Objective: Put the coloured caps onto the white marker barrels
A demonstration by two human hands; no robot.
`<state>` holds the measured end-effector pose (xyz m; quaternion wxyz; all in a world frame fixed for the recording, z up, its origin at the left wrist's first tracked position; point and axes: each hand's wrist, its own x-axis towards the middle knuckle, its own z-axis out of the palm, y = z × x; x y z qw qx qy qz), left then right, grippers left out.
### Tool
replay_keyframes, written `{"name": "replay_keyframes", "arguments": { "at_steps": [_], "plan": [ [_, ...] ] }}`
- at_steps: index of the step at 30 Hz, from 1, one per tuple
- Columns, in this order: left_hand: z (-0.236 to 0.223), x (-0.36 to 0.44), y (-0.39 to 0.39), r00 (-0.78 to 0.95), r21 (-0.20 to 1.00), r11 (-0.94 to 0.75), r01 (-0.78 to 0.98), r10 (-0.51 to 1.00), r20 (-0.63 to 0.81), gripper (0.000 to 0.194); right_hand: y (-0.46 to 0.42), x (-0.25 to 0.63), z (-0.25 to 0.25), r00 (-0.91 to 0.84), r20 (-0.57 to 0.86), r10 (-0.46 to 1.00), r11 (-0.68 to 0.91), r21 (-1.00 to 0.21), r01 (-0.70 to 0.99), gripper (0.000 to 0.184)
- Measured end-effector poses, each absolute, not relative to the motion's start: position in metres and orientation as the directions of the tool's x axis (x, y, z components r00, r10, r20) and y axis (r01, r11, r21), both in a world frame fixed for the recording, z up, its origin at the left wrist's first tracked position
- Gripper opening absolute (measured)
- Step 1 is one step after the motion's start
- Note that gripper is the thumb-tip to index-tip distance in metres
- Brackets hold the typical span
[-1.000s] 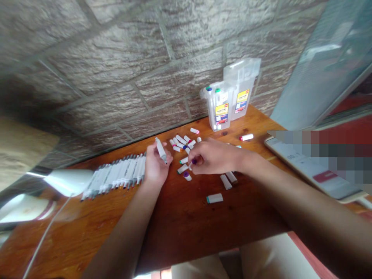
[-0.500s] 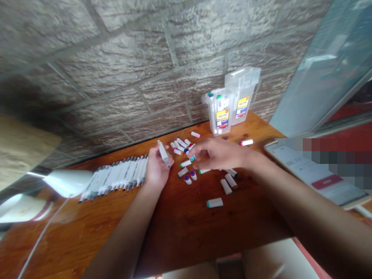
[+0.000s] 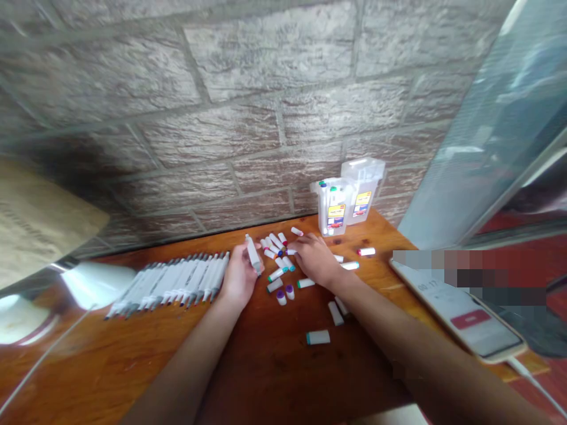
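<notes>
My left hand [image 3: 239,274] is closed around an uncapped white marker [image 3: 253,255], its end pointing up and away from me. To its right lies a loose group of white marker caps [image 3: 277,241] with coloured ends. My right hand [image 3: 318,258] reaches palm down over the right side of this group. Its fingers are curled together at a white cap [image 3: 291,252]; the far side of that grip is hidden. Nearer to me are two upright purple-topped caps [image 3: 285,294] and a teal-ended cap [image 3: 318,337].
A row of white markers [image 3: 172,282] lies left of my left hand. Two clear plastic cases [image 3: 336,206] stand by the brick wall, one holding a few markers. A phone [image 3: 460,313] with a cable lies right; a white lamp [image 3: 100,283] is left.
My right hand has moved from above the teal-ended caps to the right side of the group, its fingers closing in lower. My left hand still holds the marker. The view has tilted upward.
</notes>
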<state>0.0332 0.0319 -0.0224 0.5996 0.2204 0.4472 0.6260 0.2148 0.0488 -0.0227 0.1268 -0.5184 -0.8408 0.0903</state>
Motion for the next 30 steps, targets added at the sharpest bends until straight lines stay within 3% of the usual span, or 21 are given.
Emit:
{"name": "replay_keyframes", "arguments": {
  "at_steps": [3, 9, 13, 18, 24, 30],
  "plan": [
    [-0.023, 0.033, 0.031, -0.179, 0.829, 0.112, -0.548, 0.952, -0.247, 0.014, 0.051, 0.221, -0.023, -0.401, 0.177, 0.899, 0.438, -0.349, 0.828, 0.036],
    [-0.021, 0.034, 0.032, -0.201, 0.813, 0.116, -0.57, 0.94, -0.275, 0.013, 0.048, 0.235, -0.014, -0.304, 0.348, 0.887, 0.46, -0.601, 0.653, 0.035],
    [-0.023, 0.033, 0.034, -0.201, 0.809, 0.116, -0.577, 0.939, -0.278, 0.012, 0.038, 0.238, -0.001, -0.528, 0.227, 0.818, 0.5, -0.734, 0.459, 0.02],
    [-0.023, 0.033, 0.035, -0.188, 0.814, 0.114, -0.569, 0.946, -0.264, 0.011, 0.031, 0.236, 0.004, -0.649, -0.006, 0.761, 0.451, -0.714, 0.536, 0.021],
    [-0.025, 0.032, 0.035, -0.186, 0.825, 0.113, -0.554, 0.949, -0.256, 0.012, 0.033, 0.248, 0.018, -0.61, -0.02, 0.792, 0.384, -0.761, 0.523, 0.025],
    [-0.025, 0.032, 0.035, -0.154, 0.838, 0.134, -0.529, 0.956, -0.25, 0.017, 0.034, 0.257, 0.022, -0.608, -0.208, 0.766, 0.382, -0.613, 0.692, 0.025]
  ]
}}
